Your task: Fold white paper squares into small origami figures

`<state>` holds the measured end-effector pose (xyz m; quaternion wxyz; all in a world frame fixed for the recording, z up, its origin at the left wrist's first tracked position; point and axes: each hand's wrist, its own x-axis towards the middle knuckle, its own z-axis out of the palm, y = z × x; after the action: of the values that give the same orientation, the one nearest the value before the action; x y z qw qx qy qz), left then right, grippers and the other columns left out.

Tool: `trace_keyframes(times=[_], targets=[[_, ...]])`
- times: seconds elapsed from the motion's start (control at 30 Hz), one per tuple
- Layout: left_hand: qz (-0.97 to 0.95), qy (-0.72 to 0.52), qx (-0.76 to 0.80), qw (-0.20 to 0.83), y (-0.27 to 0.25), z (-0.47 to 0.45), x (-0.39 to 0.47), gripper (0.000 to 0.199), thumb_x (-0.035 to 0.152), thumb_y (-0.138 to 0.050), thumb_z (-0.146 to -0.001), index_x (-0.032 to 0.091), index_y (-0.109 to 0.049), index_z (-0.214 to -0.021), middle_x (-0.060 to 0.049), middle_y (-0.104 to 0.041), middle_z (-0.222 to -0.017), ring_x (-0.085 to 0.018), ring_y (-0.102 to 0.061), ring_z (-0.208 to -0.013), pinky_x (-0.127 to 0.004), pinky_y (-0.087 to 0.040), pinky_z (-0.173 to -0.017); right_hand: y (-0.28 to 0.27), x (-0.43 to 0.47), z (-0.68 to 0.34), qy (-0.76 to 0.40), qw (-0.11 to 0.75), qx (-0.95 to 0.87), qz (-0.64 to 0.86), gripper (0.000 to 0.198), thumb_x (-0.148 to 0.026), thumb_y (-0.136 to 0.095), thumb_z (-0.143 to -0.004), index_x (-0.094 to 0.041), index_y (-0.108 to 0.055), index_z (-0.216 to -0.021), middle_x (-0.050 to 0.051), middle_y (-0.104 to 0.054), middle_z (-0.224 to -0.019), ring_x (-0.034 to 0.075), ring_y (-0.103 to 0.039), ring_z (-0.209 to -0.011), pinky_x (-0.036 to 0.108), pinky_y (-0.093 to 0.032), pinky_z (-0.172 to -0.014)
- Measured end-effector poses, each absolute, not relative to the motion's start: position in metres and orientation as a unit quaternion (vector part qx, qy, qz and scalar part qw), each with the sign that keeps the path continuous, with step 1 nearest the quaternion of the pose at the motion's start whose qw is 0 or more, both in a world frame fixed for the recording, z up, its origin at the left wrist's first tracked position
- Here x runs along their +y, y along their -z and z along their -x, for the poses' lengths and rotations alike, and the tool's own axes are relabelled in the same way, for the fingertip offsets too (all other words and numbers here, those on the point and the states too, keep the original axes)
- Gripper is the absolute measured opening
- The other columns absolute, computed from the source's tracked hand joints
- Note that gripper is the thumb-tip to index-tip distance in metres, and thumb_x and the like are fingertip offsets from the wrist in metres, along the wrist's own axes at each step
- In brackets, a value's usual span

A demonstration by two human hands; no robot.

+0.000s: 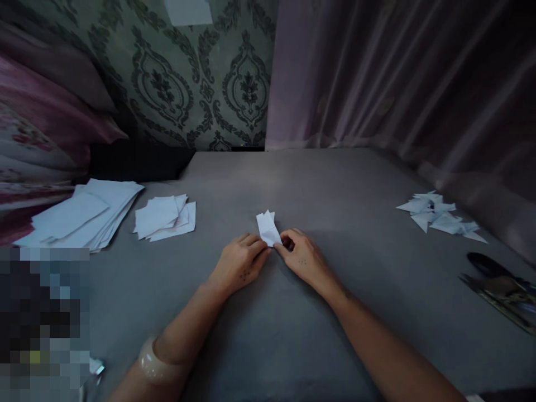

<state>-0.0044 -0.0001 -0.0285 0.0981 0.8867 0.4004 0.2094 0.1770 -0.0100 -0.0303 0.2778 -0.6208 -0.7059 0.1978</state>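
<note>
My left hand [243, 259] and right hand [304, 258] pinch part-folded paper [268, 229]; apparently finished pieces [444, 222] lie right, unfolded sheets [157, 218] left.

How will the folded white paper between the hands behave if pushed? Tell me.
The folded white paper is probably light, being small and held at its near end by the left hand and right hand. Its overlapping layers suggest some stiffness, but its pointed far end may bend easily.
</note>
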Motion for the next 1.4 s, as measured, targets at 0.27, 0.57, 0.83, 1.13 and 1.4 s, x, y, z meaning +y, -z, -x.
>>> trace_keyframes(times=[0.27, 0.57, 0.83, 1.13, 1.4], targets=[[-0.829, -0.301, 0.465, -0.078, 0.019, 0.013, -0.003, 0.036, 0.029, -0.059, -0.084, 0.021, -0.051, -0.118, -0.014, -0.047, -0.121, -0.029, -0.043, -0.112, -0.047, -0.034, -0.095, 0.017, -0.017, -0.177, -0.014, 0.251, -0.812, 0.527, 0.024, -0.014, -0.041, -0.092, -0.02, -0.065, -0.093, 0.007, -0.059, -0.093, 0.02, -0.051, -0.088, 0.033, -0.039, -0.08], [-0.899, -0.192, 0.393, -0.011, 0.03, 0.01, -0.001, 0.019, 0.025, -0.045, -0.092, 0.022, -0.064, -0.09, -0.005, -0.066, -0.093, -0.022, -0.053, -0.095, -0.044, -0.029, -0.089, 0.017, -0.023, -0.184, -0.087, 0.18, -0.808, 0.554, 0.018, -0.023, -0.049, -0.091, -0.021, -0.066, -0.086, 0.005, -0.058, -0.09, 0.018, -0.053, -0.085, 0.03, -0.042, -0.076], [-0.869, -0.202, 0.452, 0.014, 0.035, 0.004, 0.004, 0.023, 0.026, -0.042, -0.093, 0.02, -0.064, -0.088, -0.005, -0.067, -0.093, -0.022, -0.055, -0.09, -0.042, -0.031, -0.085, 0.025, -0.019, -0.18, -0.16, 0.209, -0.739, 0.62, 0.016, -0.026, -0.05, -0.09, -0.021, -0.065, -0.087, 0.003, -0.059, -0.089, 0.014, -0.058, -0.08, 0.026, -0.043, -0.072], [-0.829, -0.215, 0.515, 0.031, 0.037, 0.008, 0.01, 0.04, 0.03, -0.062, -0.079, 0.019, -0.049, -0.116, -0.008, -0.063, -0.102, -0.026, -0.055, -0.097, -0.041, -0.034, -0.085, 0.024, -0.024, -0.172, -0.132, 0.212, -0.784, 0.569, 0.029, -0.008, -0.042, -0.089, -0.023, -0.064, -0.099, 0.004, -0.059, -0.096, 0.015, -0.056, -0.089, 0.025, -0.043, -0.073], [-0.756, -0.291, 0.582, 0.078, 0.039, 0.023, 0.014, 0.029, 0.025, -0.063, -0.077, 0.018, -0.048, -0.101, -0.005, -0.06, -0.09, -0.02, -0.057, -0.079, -0.033, -0.043, -0.071, 0.024, -0.027, -0.172, -0.089, 0.155, -0.825, 0.535, 0.035, -0.009, -0.04, -0.091, -0.023, -0.062, -0.115, 0.006, -0.057, -0.099, 0.017, -0.053, -0.09, 0.028, -0.043, -0.075]])
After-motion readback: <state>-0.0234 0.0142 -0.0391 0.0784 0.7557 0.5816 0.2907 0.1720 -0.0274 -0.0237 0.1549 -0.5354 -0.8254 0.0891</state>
